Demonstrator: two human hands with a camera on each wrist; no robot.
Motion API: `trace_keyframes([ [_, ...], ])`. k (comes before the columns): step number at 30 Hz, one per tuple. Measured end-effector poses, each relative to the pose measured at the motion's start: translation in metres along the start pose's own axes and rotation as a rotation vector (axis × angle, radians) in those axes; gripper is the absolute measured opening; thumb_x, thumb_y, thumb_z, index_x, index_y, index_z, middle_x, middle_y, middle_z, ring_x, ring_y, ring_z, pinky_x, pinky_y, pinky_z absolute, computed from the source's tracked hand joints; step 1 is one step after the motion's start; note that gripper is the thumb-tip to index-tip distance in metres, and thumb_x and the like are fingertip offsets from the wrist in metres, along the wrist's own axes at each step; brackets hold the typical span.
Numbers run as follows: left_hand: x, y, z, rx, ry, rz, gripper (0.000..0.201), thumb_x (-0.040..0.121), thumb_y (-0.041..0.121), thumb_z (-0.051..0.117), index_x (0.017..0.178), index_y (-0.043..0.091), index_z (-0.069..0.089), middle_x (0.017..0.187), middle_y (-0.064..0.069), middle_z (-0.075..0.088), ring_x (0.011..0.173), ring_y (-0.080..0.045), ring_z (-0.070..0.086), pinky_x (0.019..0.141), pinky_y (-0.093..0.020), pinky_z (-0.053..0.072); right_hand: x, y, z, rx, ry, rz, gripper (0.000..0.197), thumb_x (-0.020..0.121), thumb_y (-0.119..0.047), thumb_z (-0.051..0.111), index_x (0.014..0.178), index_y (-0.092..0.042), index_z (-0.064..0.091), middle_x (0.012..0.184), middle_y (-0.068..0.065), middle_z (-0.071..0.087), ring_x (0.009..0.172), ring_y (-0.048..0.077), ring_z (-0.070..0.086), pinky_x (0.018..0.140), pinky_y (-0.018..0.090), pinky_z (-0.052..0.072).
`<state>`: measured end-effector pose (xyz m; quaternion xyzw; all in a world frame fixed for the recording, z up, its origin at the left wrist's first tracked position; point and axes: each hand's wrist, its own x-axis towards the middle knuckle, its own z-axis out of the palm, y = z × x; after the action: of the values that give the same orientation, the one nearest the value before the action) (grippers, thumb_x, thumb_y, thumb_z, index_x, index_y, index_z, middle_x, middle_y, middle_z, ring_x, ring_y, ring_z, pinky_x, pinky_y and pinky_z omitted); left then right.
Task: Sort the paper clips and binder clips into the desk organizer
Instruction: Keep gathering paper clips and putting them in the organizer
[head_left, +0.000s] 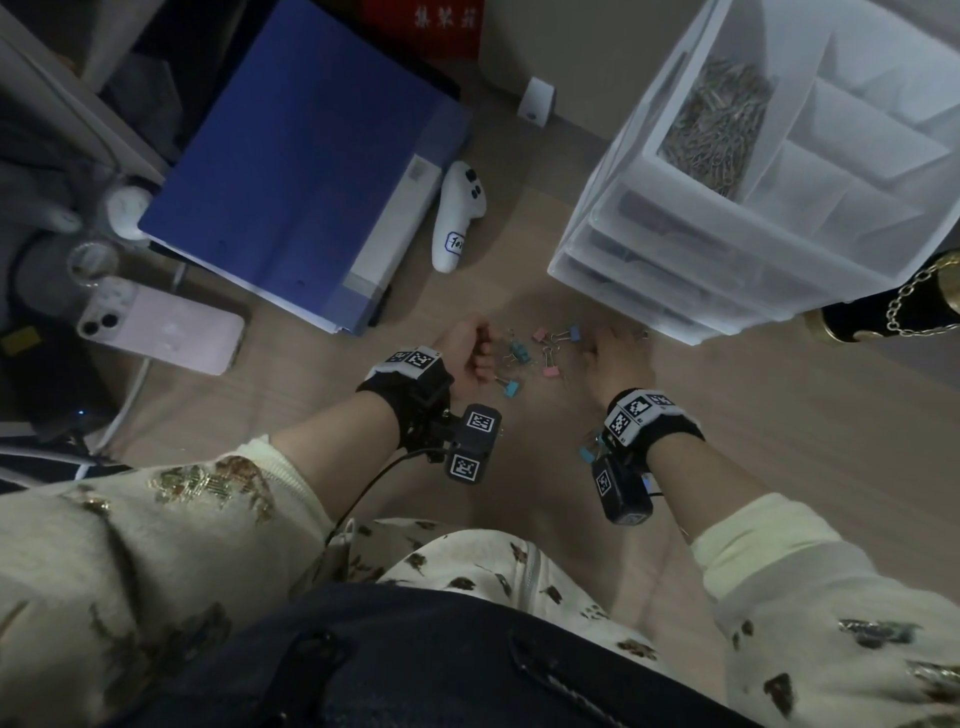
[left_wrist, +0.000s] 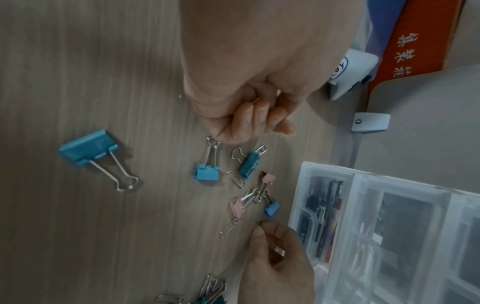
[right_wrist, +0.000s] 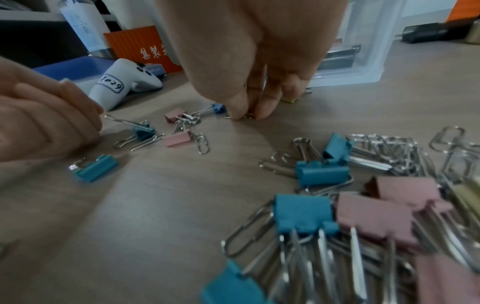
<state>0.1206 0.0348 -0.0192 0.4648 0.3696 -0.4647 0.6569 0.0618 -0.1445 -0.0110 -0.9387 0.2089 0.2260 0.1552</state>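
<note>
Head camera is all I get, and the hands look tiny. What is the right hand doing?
Observer: Right wrist view: the right hand pinches a silver paper clip against the desk with its fingers.
Operator: Is the other hand holding something?
Observer: Left wrist view: the left hand is curled, a silver wire poking out of the fist.
Operator: Any more clips left?
Observer: Yes, a pile of blue and pink binder clips and paper clips lies near the right wrist, mostly hidden from you.
</note>
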Motion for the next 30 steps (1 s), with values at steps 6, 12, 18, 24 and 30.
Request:
trace_keyframes([
  [6,-0.002,-0.003,0.003,0.015,-0.008,0.014,0.030,0.093,0.021,0.037,0.063,0.017,0.039,0.039,0.007,0.029,0.028,-0.007,0.022,0.035,-0.013,0.017,-0.013,-0.001,0.001,-0.042,-0.045,0.011,0.034,0.097,-0.026,0.037,0.109,0.000,0.054,0.120,0.022,0.052,0.108,0.035,0.050,0.079,0.036,0.038],
  [12,-0.009,-0.005,0.005,0.044,-0.045,0.049,0.030,0.093,0.019,0.034,0.063,0.016,0.039,0.037,0.007,0.030,0.028,-0.007,0.022,0.037,-0.014,0.017,-0.021,0.007,0.015,0.125,-0.021,-0.034,0.016,0.091,-0.011,0.047,0.104,-0.006,0.056,0.105,0.015,0.061,0.096,0.032,0.058,0.081,0.038,0.046],
  [18,-0.014,-0.009,0.000,0.058,-0.061,0.061,0.030,0.092,0.017,0.034,0.062,0.016,0.039,0.038,0.006,0.031,0.029,-0.007,0.023,0.039,-0.017,0.018,-0.026,0.005,0.027,0.041,-0.027,-0.061,0.023,0.092,-0.022,0.053,0.111,-0.010,0.054,0.108,0.012,0.060,0.100,0.030,0.057,0.082,0.038,0.046],
  [24,-0.012,-0.008,-0.010,0.020,-0.020,0.065,0.030,0.092,0.018,0.037,0.063,0.015,0.040,0.043,0.004,0.031,0.029,-0.008,0.025,0.035,-0.013,0.021,-0.025,-0.001,0.031,-0.090,-0.034,-0.042,0.020,0.090,-0.016,0.050,0.107,-0.010,0.057,0.112,0.013,0.057,0.096,0.033,0.058,0.079,0.038,0.050],
  [30,-0.011,-0.007,-0.012,0.023,-0.023,0.064,0.030,0.092,0.018,0.037,0.062,0.015,0.041,0.045,0.004,0.032,0.034,-0.008,0.027,0.037,-0.016,0.023,-0.024,-0.008,0.026,-0.191,-0.122,-0.015,0.025,0.089,-0.016,0.048,0.112,-0.009,0.057,0.110,0.014,0.059,0.098,0.033,0.060,0.076,0.034,0.047],
])
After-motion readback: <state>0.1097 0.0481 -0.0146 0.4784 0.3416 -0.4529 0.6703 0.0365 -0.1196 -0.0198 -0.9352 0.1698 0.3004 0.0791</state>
